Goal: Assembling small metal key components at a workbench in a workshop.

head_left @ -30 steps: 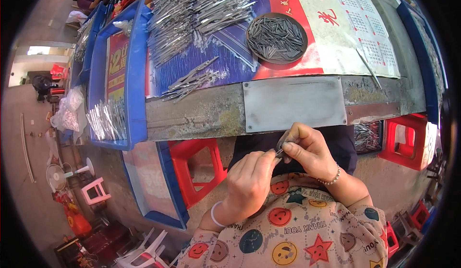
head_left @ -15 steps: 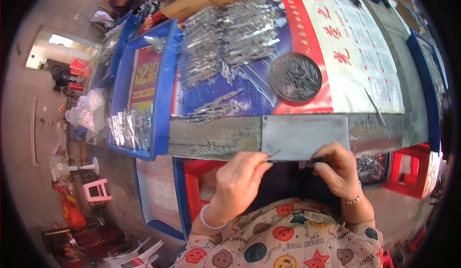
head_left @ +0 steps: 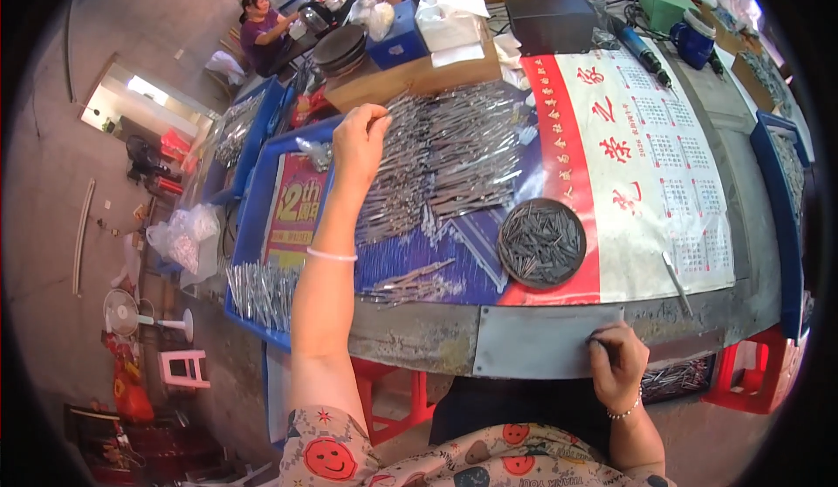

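Observation:
My left hand is stretched far forward, over the left edge of the heaped thin silvery metal pieces. Its fingertips are pinched together; whatever lies between them is too small to make out. My right hand rests by the right end of a flat grey metal plate at the table's near edge. Thumb and fingers are curled together there, with something dark at the tips that I cannot identify. Beyond the plate stands a round dish of dark grey slim pieces. A smaller loose group of metal pieces lies left of it.
A blue tray with upright metal pieces stands at left, another blue tray at far right. A slim pen-like tool lies on the printed sheet. Red stools stand below. Another person sits far left.
My left hand has moved from the plate's near edge far forward to the heap. My right hand stays near the plate's right end. The view has shifted, showing more of the table's far side.

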A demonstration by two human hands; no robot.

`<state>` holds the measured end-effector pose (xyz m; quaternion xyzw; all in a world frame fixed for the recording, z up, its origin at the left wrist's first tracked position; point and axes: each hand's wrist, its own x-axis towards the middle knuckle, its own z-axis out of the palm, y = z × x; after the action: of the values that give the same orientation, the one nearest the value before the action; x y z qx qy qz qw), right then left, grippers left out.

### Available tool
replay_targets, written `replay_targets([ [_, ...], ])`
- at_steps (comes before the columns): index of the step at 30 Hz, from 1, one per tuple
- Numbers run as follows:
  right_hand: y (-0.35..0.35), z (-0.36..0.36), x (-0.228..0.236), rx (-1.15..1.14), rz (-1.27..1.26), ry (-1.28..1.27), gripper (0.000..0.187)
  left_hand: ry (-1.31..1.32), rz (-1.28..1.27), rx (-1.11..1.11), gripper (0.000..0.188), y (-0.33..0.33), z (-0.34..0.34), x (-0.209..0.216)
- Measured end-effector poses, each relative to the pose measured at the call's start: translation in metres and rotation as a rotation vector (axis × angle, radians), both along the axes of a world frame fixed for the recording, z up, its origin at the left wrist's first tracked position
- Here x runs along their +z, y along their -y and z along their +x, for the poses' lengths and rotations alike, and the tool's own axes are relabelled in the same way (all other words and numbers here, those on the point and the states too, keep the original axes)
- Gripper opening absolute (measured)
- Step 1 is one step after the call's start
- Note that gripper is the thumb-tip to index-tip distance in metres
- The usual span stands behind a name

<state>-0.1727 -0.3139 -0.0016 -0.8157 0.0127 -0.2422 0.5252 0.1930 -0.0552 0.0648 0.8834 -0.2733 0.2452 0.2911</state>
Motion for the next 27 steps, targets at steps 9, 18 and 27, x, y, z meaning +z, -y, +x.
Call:
replay_targets([
  [9,0.007,0.002,0.0,0.043,0.01,-0.015,0.015,-0.2,0.242,0.018,0.015,-0.002,0.069,-0.036],
  [18,0.003,0.003,0.002,0.05,0.022,0.017,0.015,-0.143,0.062,-0.022,0.015,-0.009,0.032,-0.006],
  [27,-0.004,-0.003,0.002,-0.021,-0.005,-0.048,0.006,0.146,-0.204,-0.83,0.011,0.1,-0.187,0.089],
])
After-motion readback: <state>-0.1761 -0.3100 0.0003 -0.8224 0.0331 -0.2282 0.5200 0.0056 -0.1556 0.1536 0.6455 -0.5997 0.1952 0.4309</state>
